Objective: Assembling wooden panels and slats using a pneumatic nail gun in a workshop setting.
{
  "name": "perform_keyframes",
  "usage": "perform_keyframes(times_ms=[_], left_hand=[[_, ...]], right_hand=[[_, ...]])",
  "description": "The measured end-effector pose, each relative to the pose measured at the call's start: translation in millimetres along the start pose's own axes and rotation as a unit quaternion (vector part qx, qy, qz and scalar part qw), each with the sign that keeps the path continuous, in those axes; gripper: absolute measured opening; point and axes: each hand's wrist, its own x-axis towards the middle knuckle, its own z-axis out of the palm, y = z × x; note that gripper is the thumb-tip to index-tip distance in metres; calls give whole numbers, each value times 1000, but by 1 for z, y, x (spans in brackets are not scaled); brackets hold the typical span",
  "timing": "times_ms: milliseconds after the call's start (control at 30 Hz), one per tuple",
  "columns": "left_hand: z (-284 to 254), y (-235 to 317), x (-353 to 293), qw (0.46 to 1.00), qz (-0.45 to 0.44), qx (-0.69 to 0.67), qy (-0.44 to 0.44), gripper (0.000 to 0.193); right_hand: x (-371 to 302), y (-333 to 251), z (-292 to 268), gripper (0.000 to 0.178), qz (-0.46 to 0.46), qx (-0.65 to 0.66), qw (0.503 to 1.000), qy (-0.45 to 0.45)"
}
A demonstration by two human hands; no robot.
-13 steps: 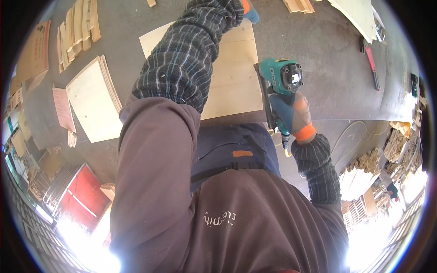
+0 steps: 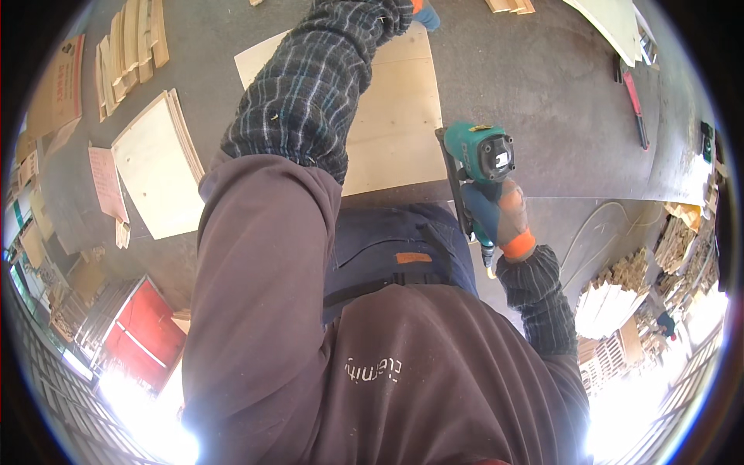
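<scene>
My right hand, in a grey and blue work glove with an orange cuff, is closed round the handle of a teal and black air nail gun. The gun stands beside the right edge of a pale plywood panel on the dark table. My left arm, in a checked sleeve cover, reaches across the panel to its far edge. Only a bit of my left hand, in a blue and orange glove, shows past the sleeve; what its fingers do is hidden.
Stacked plywood panels and wood strips lie to the left, near a cardboard box. At the right are a red-handled tool and, beyond the table's near edge, a pale hose and piled wood.
My right hand and the nail gun have moved a little toward my body, down along the panel's right edge. My left arm stays across the panel.
</scene>
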Motion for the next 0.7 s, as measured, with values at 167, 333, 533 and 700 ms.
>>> perform_keyframes(times_ms=[167, 333, 533, 700], left_hand=[[12, -27, -8, 999, 49, 10, -9, 64], [23, -54, -10, 995, 101, 20, -20, 62], [33, -84, -16, 986, 162, 33, -31, 59], [34, -103, -26, 975, 212, 48, -39, 58]], right_hand=[[-12, 22, -5, 22, 21, -5, 1000, -16], [-16, 43, -3, 22, -14, 38, 999, -19], [-25, 34, -1, 22, -8, 62, 998, -9], [-35, 45, -26, 19, 16, 36, 999, 26]])
